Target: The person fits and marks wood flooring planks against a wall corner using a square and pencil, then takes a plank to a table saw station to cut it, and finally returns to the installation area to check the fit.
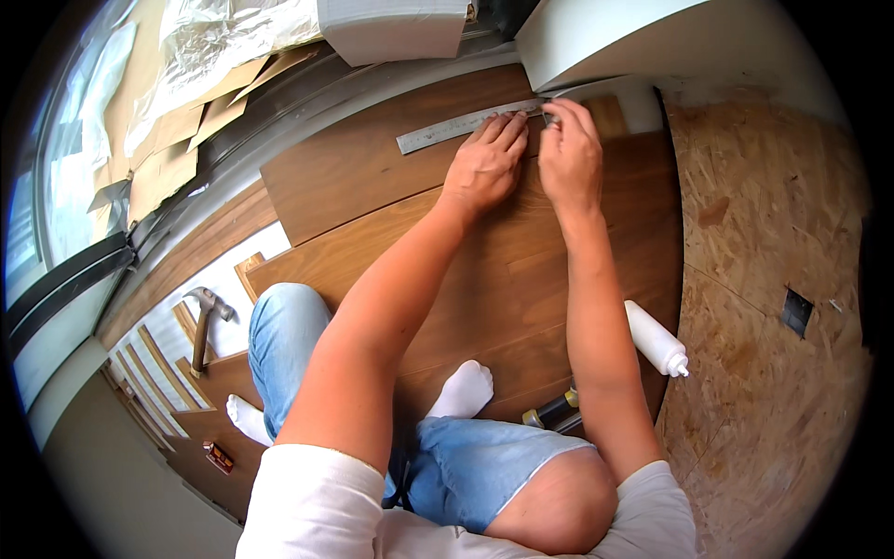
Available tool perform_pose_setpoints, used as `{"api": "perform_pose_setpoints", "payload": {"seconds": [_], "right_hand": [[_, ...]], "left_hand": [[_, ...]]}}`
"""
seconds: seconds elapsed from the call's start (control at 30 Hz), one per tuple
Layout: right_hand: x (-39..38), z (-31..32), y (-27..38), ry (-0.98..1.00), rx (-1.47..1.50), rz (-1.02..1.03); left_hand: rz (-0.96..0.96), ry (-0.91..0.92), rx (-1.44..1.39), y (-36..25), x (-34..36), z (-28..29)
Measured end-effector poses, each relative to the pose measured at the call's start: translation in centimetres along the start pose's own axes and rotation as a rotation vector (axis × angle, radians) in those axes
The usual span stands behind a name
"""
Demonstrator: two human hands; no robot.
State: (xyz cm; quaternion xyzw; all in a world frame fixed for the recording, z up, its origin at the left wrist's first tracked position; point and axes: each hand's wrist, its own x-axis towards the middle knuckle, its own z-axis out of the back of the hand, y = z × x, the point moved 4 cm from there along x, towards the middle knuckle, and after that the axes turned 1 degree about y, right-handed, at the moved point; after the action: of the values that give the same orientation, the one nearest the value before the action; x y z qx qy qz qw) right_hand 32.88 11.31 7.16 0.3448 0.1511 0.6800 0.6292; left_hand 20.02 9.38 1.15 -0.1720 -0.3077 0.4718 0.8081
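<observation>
A metal ruler lies across a brown wooden floorboard near the window wall. My left hand rests flat over the ruler's right part, fingers stretched out and pressing down on it. Just beside the ruler's right end, my right hand is closed in a pinch. A small dark bit shows at its fingertips, but the fingers hide most of it and I cannot make out its kind.
A white squeeze bottle lies by my right forearm, near a black-and-yellow tool. A hammer lies at the left. Bare chipboard subfloor spans the right. Cardboard and a white box stand by the window.
</observation>
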Motion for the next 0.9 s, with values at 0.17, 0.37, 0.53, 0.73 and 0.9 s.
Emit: {"api": "perform_pose_setpoints", "payload": {"seconds": [0.17,0.37,0.53,0.73,0.9], "right_hand": [[-2.2,-1.0,-6.5,0.081,-0.292,-0.185],[-3.1,1.3,-5.7,-0.033,-0.238,-0.151],[-14.1,6.5,-5.4,-0.041,-0.228,-0.299],[-22.6,8.8,-4.4,-0.032,-0.317,-0.286],[-22.8,8.9,-3.8,0.042,-0.354,-0.290]], "left_hand": [[-0.122,-0.053,0.077,0.2,0.0,0.2],[-0.069,-0.103,0.013,0.9,-2.9,4.7],[0.376,-0.193,0.210,5.8,-11.3,14.6],[0.994,0.096,0.539,14.3,-20.6,22.1],[1.233,0.225,0.117,15.1,-20.3,21.3]]}}
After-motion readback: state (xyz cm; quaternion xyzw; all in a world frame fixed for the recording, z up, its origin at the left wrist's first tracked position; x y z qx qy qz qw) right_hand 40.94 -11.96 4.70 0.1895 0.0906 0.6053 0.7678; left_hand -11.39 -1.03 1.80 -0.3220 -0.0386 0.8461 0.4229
